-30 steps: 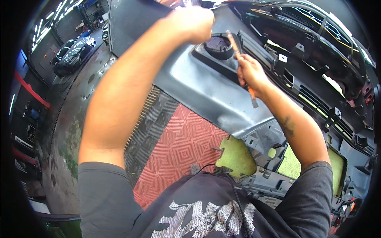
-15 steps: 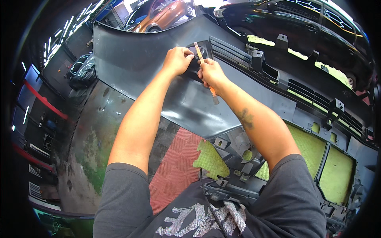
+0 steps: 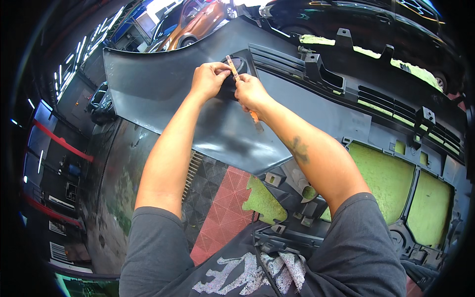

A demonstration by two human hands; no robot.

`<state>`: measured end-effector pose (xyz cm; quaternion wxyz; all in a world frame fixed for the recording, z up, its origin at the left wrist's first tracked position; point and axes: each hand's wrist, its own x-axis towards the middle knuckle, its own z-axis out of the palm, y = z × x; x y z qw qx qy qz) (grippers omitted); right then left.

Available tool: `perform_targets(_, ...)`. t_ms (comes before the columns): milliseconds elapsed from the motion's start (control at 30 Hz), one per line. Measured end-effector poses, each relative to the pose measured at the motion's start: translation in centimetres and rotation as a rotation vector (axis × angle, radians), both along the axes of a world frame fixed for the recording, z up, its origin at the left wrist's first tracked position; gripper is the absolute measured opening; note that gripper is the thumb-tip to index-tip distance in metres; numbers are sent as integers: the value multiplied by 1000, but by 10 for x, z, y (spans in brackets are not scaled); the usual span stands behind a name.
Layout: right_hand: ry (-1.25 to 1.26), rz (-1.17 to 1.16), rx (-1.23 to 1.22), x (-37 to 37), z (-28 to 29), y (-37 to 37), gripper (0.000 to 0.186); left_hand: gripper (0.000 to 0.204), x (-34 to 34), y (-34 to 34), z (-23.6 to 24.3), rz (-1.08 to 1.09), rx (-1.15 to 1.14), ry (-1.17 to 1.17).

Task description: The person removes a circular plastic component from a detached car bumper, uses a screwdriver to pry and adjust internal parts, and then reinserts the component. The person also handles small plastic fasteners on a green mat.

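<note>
A large dark grey car bumper cover (image 3: 153,81) lies in front of me, with a black-framed recess (image 3: 243,57) near its middle. Over that recess, my left hand (image 3: 207,81) has thumb and fingertips pinched together; whatever is between them is too small or hidden. Close beside it on the right, my right hand (image 3: 252,93) is closed around a slim orange stick-like tool (image 3: 231,63). One end of the tool points up and away past the fingers, while the other shows below the palm. Its exact kind is not clear.
Black grille slats and brackets (image 3: 312,62) run along the bumper to the right. More black plastic parts lie nearer, on green matting (image 3: 381,183). Red floor tiles (image 3: 222,213) show between my arms. An orange car (image 3: 198,27) and a black car (image 3: 356,20) stand beyond.
The whole scene has shifted slightly left and turned a little in view. Both hands keep their places at the recess, the orange tool still in the right one.
</note>
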<state>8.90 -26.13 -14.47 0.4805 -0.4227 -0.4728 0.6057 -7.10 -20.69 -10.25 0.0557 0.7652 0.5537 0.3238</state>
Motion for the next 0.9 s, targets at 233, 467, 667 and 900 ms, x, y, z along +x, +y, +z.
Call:
perform_targets(233,-58,7,25,4,2,0,36,17,6,-5,1,8,37,39)
perform_targets(467,-57,25,15,4,3,-1,36,18,5,-5,2,15,38,59)
perform_targets(667,-55,21,6,3,2,-2,35,17,3,-3,-1,8,68,80)
perform_targets(900,-76,32,27,5,1,1,34,19,3,-3,1,-6,61,103)
